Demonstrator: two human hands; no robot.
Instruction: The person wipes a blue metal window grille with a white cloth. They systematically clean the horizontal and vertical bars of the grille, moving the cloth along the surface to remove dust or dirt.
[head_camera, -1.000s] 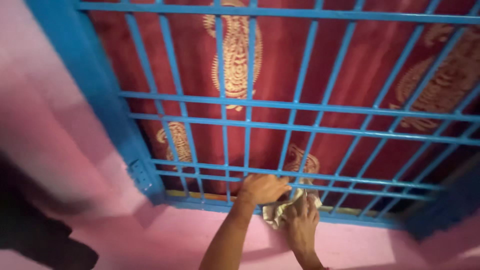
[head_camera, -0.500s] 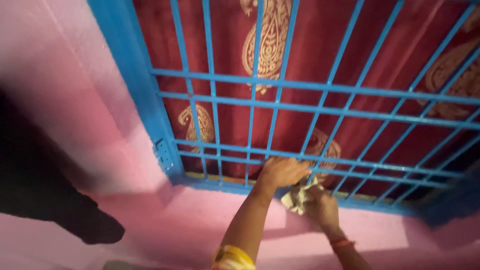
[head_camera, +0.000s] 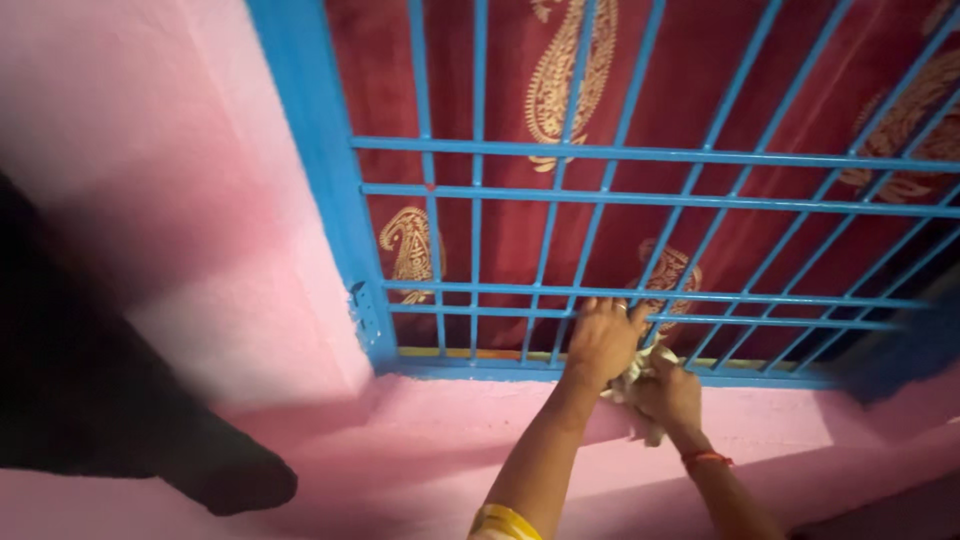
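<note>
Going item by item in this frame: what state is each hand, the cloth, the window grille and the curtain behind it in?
left hand: fingers curled over a low grille bar
right hand: closed on the cloth
cloth: crumpled, pressed at the grille's bottom rail
blue window grille: closed, bars intact
red curtain: drawn across behind the bars

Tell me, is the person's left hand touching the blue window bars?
Touching. The head view shows the left hand with its fingers curled around a low crossbar of the blue window grille.
</note>
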